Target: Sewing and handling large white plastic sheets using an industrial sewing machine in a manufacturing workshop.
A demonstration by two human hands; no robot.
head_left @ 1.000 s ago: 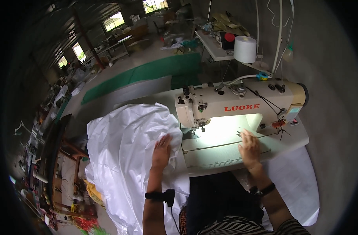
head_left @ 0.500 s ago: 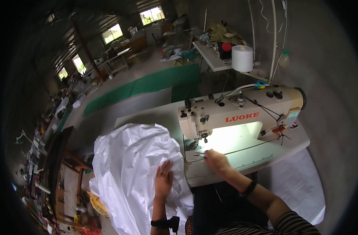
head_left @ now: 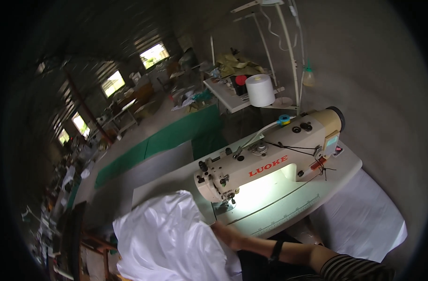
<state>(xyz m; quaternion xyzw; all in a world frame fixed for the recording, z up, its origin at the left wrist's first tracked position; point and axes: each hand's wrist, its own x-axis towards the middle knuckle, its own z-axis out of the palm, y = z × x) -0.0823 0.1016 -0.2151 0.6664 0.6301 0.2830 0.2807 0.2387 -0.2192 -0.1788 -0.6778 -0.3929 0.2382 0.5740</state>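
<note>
A heap of white, glossy fabric [head_left: 169,236] covers the left end of the sewing machine's table and hangs over its front edge. My right hand [head_left: 227,235] is at the fabric's right border, just in front of the table edge. Its fingers are blurred and partly hidden, so their grip does not show. My left hand is out of sight. The cream sewing machine [head_left: 265,164] stands right of the fabric, with its lamp lighting the bed [head_left: 260,199]. Its needle area [head_left: 228,202] lies beyond my right hand.
A white thread cone [head_left: 260,91] stands behind the machine near a thread-stand pole [head_left: 291,61]. Another table [head_left: 225,96] with olive cloth is further back. White material [head_left: 363,218] hangs at the right. A green sheet [head_left: 162,140] lies beyond the table.
My right hand has moved from near the needle, where it held a small metal tool, left and nearer to the fabric's edge. My left hand, earlier flat on the fabric, has gone from view.
</note>
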